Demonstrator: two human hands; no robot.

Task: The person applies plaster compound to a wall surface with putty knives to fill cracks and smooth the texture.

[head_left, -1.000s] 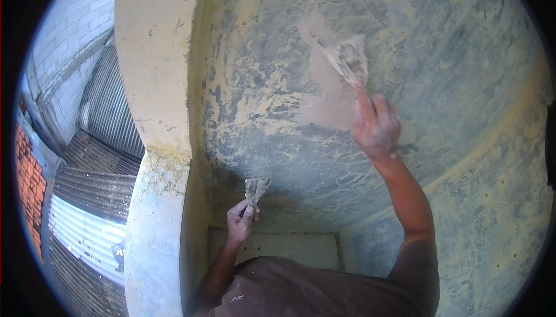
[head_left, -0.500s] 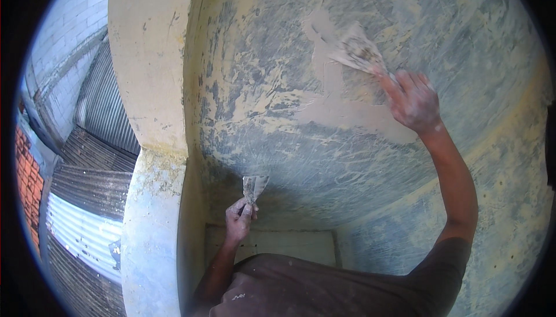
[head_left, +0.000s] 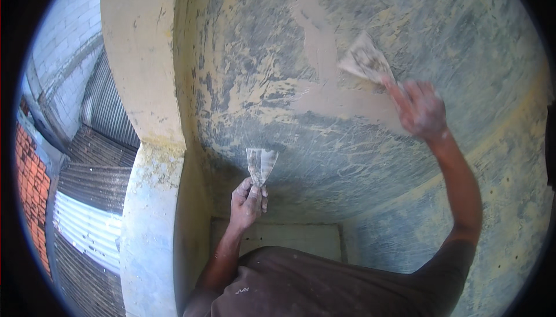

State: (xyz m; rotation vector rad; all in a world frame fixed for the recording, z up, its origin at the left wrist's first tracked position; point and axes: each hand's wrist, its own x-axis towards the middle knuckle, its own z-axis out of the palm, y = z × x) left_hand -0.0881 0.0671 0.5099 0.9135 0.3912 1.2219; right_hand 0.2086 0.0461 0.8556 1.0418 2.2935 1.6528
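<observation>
My right hand (head_left: 423, 110) grips a wide putty knife (head_left: 366, 59), its blade smeared with filler and lying close against the patchy wall (head_left: 249, 105). Left of that blade runs a fresh beige strip of filler (head_left: 320, 53), which joins a broader smear (head_left: 353, 104) below. Lower down, my left hand (head_left: 247, 201) pinches a second, smaller putty knife (head_left: 262, 165) with its blade pointing up. Dried and wet filler coats that smaller blade and my fingers. Whether the small blade touches the wall I cannot tell.
A yellowish pillar (head_left: 145, 56) stands along the left. Beyond it lie corrugated roof sheets (head_left: 90, 224), a pale block wall (head_left: 66, 22) and orange bricks (head_left: 32, 172). A scraped side wall (head_left: 498, 224) curves along the right. Below is a pale panel (head_left: 295, 239).
My left hand has risen with the smaller putty knife. The wide putty knife in my right hand has shifted slightly right and down, away from the upright filler strip.
</observation>
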